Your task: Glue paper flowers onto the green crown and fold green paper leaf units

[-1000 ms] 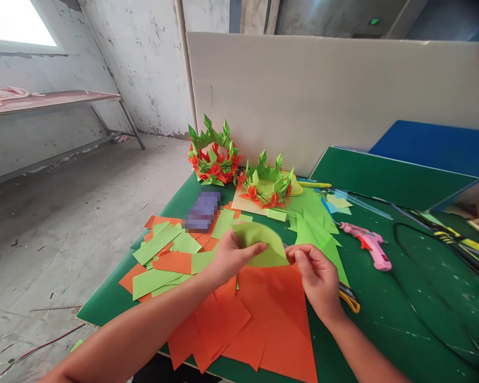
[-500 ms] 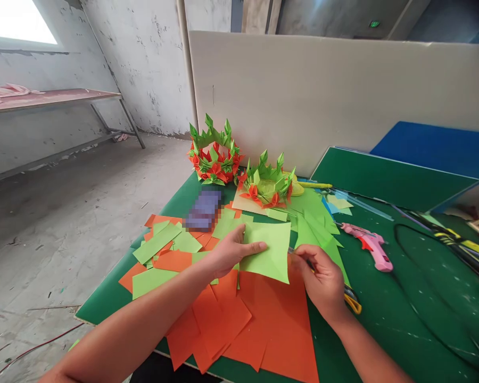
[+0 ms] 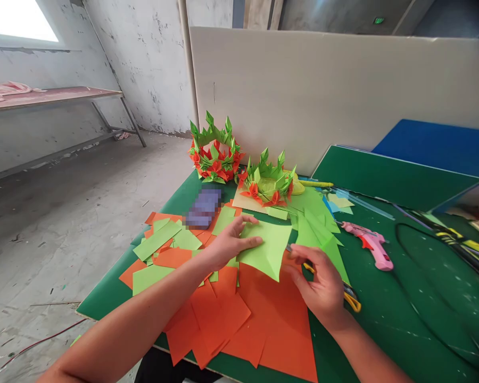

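Note:
A light green paper sheet (image 3: 265,247) is pinched at its left side by my left hand (image 3: 233,242), thumb on top and fingertips behind its far edge. The sheet's near corner is raised and bends. At its right edge, my right hand (image 3: 319,274) is closed around a utility knife (image 3: 351,298) with a yellow and black handle. The knife's grey tip shows by the sheet, while the palm hides most of the handle. Beneath both hands lies a large orange paper sheet (image 3: 281,319), with smaller orange pieces overlapping its left part.
Two green and orange folded-paper crowns (image 3: 215,159) stand at the back. A blurred-out phone-like object (image 3: 203,207) lies left, near green and orange paper pieces (image 3: 159,239). To the right are a pink glue gun (image 3: 369,244) with its black cord and green paper sheets (image 3: 317,226).
The green sheet has tilted and shifted slightly left, its near corner swinging left. My left fingers have lifted and spread a little; my right hand's fingers have loosened somewhat around the knife.

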### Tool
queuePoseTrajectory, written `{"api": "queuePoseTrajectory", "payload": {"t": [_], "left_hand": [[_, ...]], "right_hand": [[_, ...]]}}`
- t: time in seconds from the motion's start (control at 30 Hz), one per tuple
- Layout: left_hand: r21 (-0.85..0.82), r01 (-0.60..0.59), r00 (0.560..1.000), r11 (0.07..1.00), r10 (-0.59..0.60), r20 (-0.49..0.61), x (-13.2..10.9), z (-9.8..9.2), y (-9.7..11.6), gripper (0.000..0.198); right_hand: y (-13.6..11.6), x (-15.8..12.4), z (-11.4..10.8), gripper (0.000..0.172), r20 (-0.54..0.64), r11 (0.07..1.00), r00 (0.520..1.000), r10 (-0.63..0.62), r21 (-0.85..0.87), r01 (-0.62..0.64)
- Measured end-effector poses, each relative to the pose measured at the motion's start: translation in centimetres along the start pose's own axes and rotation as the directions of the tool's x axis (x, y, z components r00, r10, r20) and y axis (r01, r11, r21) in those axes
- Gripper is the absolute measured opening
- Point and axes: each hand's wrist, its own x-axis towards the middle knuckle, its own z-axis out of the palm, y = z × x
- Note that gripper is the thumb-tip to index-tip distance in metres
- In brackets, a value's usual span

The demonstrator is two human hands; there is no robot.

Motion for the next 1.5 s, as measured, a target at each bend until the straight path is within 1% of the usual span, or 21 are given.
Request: {"api": "queuePoseTrajectory", "payload": {"t": [0.07, 0.13, 0.17, 0.23, 0.3, 0.37, 0.43, 0.53, 0.6, 0.7, 0.77, 0.83, 0.87, 0.93, 1.0, 1.03, 1.1, 1.23, 1.33, 1.4, 1.5], "left_hand": [[0.082, 0.05, 0.998, 0.995, -0.054, 0.042, -0.1, 0.1, -0.2, 0.048], [0.178, 0.051, 0.997, 0.983, -0.061, 0.054, -0.1, 0.1, -0.5, 0.046], [0.23, 0.021, 0.998, 0.973, -0.034, 0.053, 0.0, 0.0, -0.8, 0.045], [0.325, -0.066, 0.997, 0.944, 0.048, 0.063, 0.1, 0.0, -1.2, 0.042], [0.375, -0.144, 0.989, 0.916, 0.12, 0.087, 0.1, 0.0, -1.4, 0.04], [0.398, -0.194, 0.981, 0.897, 0.165, 0.105, 0.0, 0.1, -1.4, 0.037], [0.414, -0.228, 0.973, 0.881, 0.189, 0.132, -0.3, 0.5, -1.2, 0.032], [0.431, -0.254, 0.961, 0.866, 0.175, 0.215, -1.1, 1.1, -0.7, 0.037], [0.441, -0.255, 0.959, 0.861, 0.167, 0.229, -1.3, 1.4, -0.7, 0.038], [0.466, -0.246, 0.969, 0.85, 0.212, 0.126, -1.1, 1.7, -1.4, 0.034], [0.398, -0.191, 0.982, 0.897, 0.176, 0.074, -0.8, 1.7, -1.9, 0.035], [0.34, -0.171, 0.985, 0.925, 0.165, 0.048, -0.6, 1.7, -2.1, 0.036], [0.317, -0.167, 0.986, 0.934, 0.165, 0.032, -0.7, 1.7, -2.0, 0.036], [0.31, -0.156, 0.987, 0.938, 0.16, 0.011, -0.8, 1.8, -1.7, 0.042], [0.282, -0.162, 0.984, 0.946, 0.177, -0.029, -1.0, 1.9, -1.3, 0.049], [0.26, -0.164, 0.982, 0.952, 0.182, -0.045, -1.1, 1.9, -1.2, 0.05], [0.207, -0.166, 0.981, 0.964, 0.182, -0.064, -1.2, 2.0, -1.1, 0.048], [0.105, -0.139, 0.986, 0.985, 0.147, -0.076, -1.3, 2.3, -1.1, 0.04], [0.027, -0.132, 0.985, 0.991, 0.134, -0.11, -1.4, 2.3, -1.0, 0.036], [-0.006, -0.131, 0.982, 0.991, 0.129, -0.135, -1.3, 2.2, -0.9, 0.034], [-0.019, -0.118, 0.981, 0.993, 0.114, -0.156, -1.2, 1.9, -0.9, 0.031]], "right_hand": [[0.0, 0.0, -0.2, 0.048, -0.029, 0.991, 0.999, -0.031, -0.133, 0.026], [-0.1, 0.2, -0.5, 0.039, 0.036, 0.955, 0.994, -0.104, -0.277, 0.11], [-0.2, 0.3, -0.6, 0.034, 0.089, 0.934, 0.987, -0.135, -0.322, 0.156], [-0.4, 0.5, -0.8, 0.025, 0.177, 0.913, 0.968, -0.177, -0.337, 0.229], [-0.4, 0.7, -0.7, 0.016, 0.198, 0.928, 0.965, -0.171, -0.298, 0.225], [-0.2, 0.8, -0.4, 0.009, 0.155, 0.959, 0.983, -0.101, -0.248, 0.137], [0.1, 0.8, 0.0, 0.018, 0.111, 0.986, 0.994, 0.004, -0.167, 0.015], [0.5, 0.6, 0.4, 0.023, 0.155, 0.988, 0.976, 0.152, 0.0, -0.154], [0.5, 0.4, 0.6, 0.024, 0.203, 0.964, 0.951, 0.234, 0.076, -0.254], [0.2, 0.2, 0.9, 0.029, 0.232, 0.924, 0.912, 0.34, 0.098, -0.369], [-0.1, 0.2, 1.1, 0.03, 0.236, 0.894, 0.885, 0.4, 0.113, -0.434], [-0.3, 0.3, 1.3, 0.03, 0.209, 0.841, 0.858, 0.469, 0.194, -0.506], [-0.4, 0.3, 1.5, 0.031, 0.19, 0.793, 0.837, 0.514, 0.267, -0.547], [-0.6, 0.3, 1.7, 0.041, 0.177, 0.648, 0.768, 0.616, 0.441, -0.621], [-0.8, 0.3, 2.0, 0.056, 0.209, 0.484, 0.694, 0.689, 0.58, -0.655], [-0.9, 0.2, 2.2, 0.06, 0.233, 0.423, 0.672, 0.703, 0.623, -0.658], [-1.2, 0.1, 2.6, 0.062, 0.269, 0.366, 0.665, 0.696, 0.664, -0.652], [-1.8, 0.0, 3.3, 0.052, 0.352, 0.414, 0.709, 0.611, 0.621, -0.665], [-1.7, 0.1, 3.3, 0.04, 0.436, 0.467, 0.71, 0.554, 0.543, -0.698], [-1.2, 0.0, 3.1, 0.03, 0.433, 0.527, 0.722, 0.54, 0.495, -0.691], [-0.3, -0.1, 2.6, 0.025, 0.362, 0.601, 0.764, 0.534, 0.472, -0.644]]}}
